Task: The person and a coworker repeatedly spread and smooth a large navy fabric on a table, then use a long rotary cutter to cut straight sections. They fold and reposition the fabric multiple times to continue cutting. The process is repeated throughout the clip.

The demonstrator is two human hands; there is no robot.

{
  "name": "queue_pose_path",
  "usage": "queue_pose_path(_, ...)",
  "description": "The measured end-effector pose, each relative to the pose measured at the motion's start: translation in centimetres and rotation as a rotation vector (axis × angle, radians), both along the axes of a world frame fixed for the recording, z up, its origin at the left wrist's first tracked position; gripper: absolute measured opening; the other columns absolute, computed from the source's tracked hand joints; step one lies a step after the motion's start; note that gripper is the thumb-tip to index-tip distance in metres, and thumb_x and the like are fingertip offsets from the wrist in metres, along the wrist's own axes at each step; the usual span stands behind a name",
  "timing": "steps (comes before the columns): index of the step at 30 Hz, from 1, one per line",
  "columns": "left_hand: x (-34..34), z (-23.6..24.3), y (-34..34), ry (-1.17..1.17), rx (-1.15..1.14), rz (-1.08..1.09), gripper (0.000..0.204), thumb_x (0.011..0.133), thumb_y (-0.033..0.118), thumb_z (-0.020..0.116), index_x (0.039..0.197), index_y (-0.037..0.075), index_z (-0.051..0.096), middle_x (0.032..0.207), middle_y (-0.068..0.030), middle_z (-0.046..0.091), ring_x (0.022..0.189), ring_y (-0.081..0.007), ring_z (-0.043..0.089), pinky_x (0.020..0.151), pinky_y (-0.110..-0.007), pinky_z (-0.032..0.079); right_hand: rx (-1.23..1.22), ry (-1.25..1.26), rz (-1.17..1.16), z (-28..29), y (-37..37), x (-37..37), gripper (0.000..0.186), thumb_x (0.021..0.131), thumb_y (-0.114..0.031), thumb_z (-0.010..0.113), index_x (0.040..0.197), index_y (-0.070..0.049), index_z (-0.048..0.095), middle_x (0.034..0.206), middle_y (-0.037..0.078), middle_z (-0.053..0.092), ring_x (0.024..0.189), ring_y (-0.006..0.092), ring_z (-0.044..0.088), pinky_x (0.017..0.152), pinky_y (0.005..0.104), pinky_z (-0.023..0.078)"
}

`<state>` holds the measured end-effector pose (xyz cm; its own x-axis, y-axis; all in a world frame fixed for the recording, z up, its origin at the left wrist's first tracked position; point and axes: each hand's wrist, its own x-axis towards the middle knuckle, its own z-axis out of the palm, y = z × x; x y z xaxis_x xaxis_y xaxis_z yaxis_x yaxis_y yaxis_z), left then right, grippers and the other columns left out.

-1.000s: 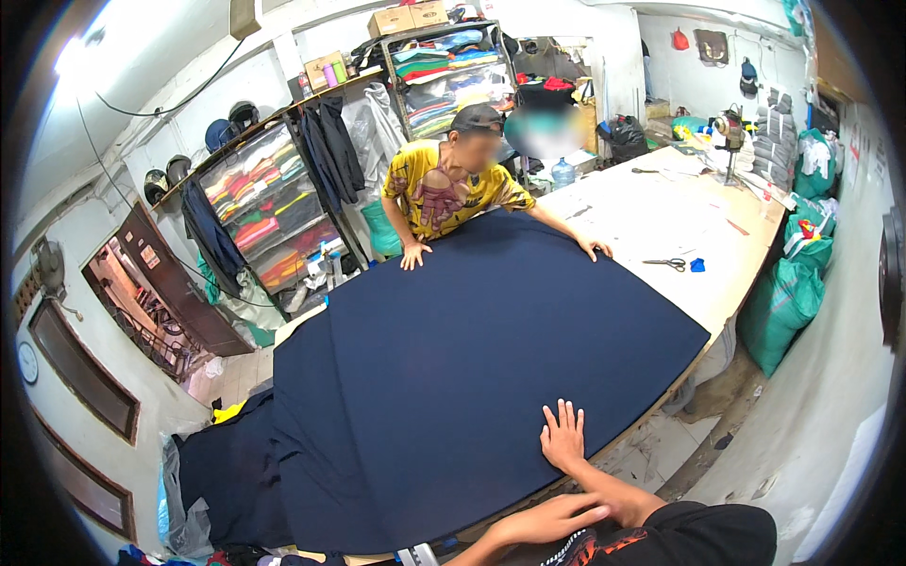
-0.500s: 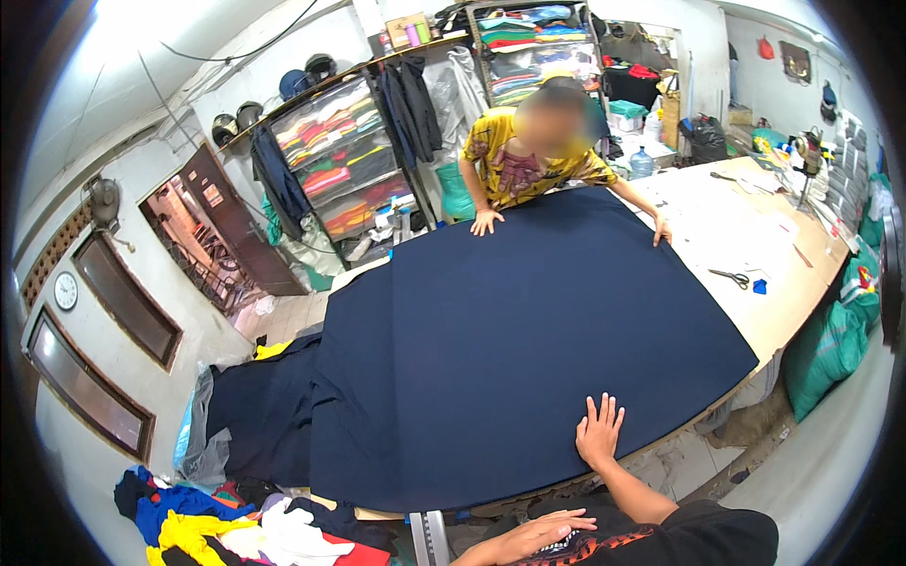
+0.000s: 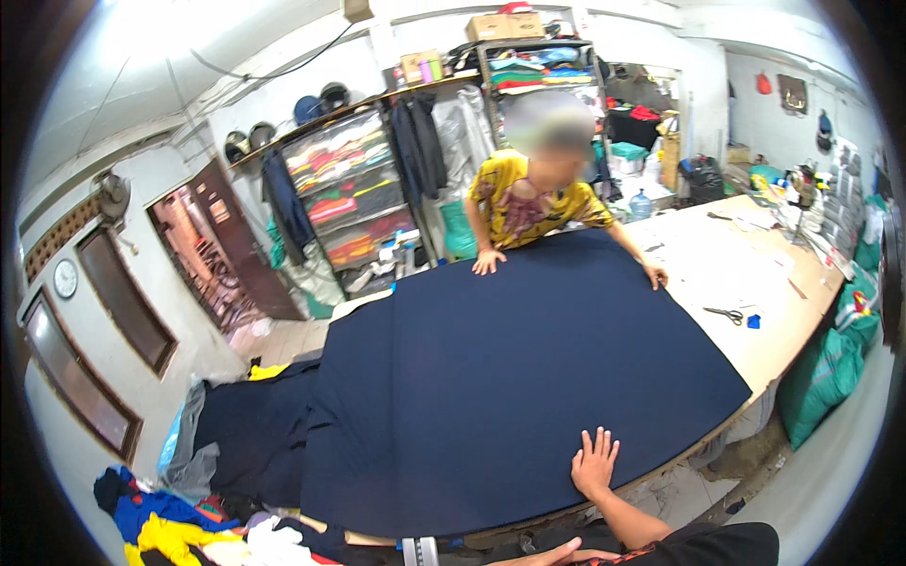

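A large sheet of dark navy fabric [image 3: 528, 368] lies spread over the table, smooth across its middle and rumpled at its left end. My right hand [image 3: 595, 464] rests flat on its near edge, fingers spread. Held low in front of my body at the bottom rim, my left hand [image 3: 566, 555] has its fingers stretched out and is partly cut off; nothing shows in it. Across the table a person in a yellow patterned shirt [image 3: 528, 203] leans over, one hand [image 3: 488, 261] on the fabric's far edge and the other [image 3: 656, 275] at its far right corner.
Scissors [image 3: 725, 314] and a small blue scrap [image 3: 753, 322] lie on the pale tabletop [image 3: 703, 255] to the right. A heap of coloured clothes [image 3: 170, 528] sits at lower left. Green sacks [image 3: 821, 382] stand beyond the table's right edge; shelves of folded fabric [image 3: 344, 189] line the back.
The view has tipped up a little, so things sit lower in it. My left hand has dropped toward the bottom rim. My right hand stays flat on the fabric; the other person's head has lifted slightly.
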<state>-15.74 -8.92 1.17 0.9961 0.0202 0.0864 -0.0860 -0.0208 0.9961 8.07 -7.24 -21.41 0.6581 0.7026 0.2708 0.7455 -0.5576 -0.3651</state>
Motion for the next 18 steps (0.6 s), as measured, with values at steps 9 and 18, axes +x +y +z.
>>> queue_pose_path(9, 0.7, 0.3, 0.8, -0.031, 0.008, -0.023, 0.041, 0.111, 0.033, 0.05, 0.136, 0.005, 0.067, 0.139, -0.0113, 0.066, 0.128, -0.0309, 0.061, 0.112, -0.043, 0.043, 0.021, -0.015, -0.021, 0.1, 0.3, -0.2, 0.058, 0.101, -0.029, 0.052, 0.156, -0.012, 0.047, 0.166, 0.025, 0.033, 0.158, 0.0416, 0.024, 0.128, 0.0619, 0.011)
queue_pose_path(18, -1.5, 4.8, 1.4, -0.342, 0.253, 0.021, 0.038, 0.11, 0.03, 0.053, 0.134, 0.006, 0.068, 0.139, -0.0113, 0.066, 0.126, -0.0303, 0.062, 0.111, -0.042, 0.044, 0.024, -0.087, -0.069, 0.5, -0.6, 0.0, 0.056, 0.099, -0.024, 0.055, 0.153, -0.01, 0.05, 0.163, 0.024, 0.037, 0.155, 0.0415, 0.029, 0.127, 0.0609, 0.016)
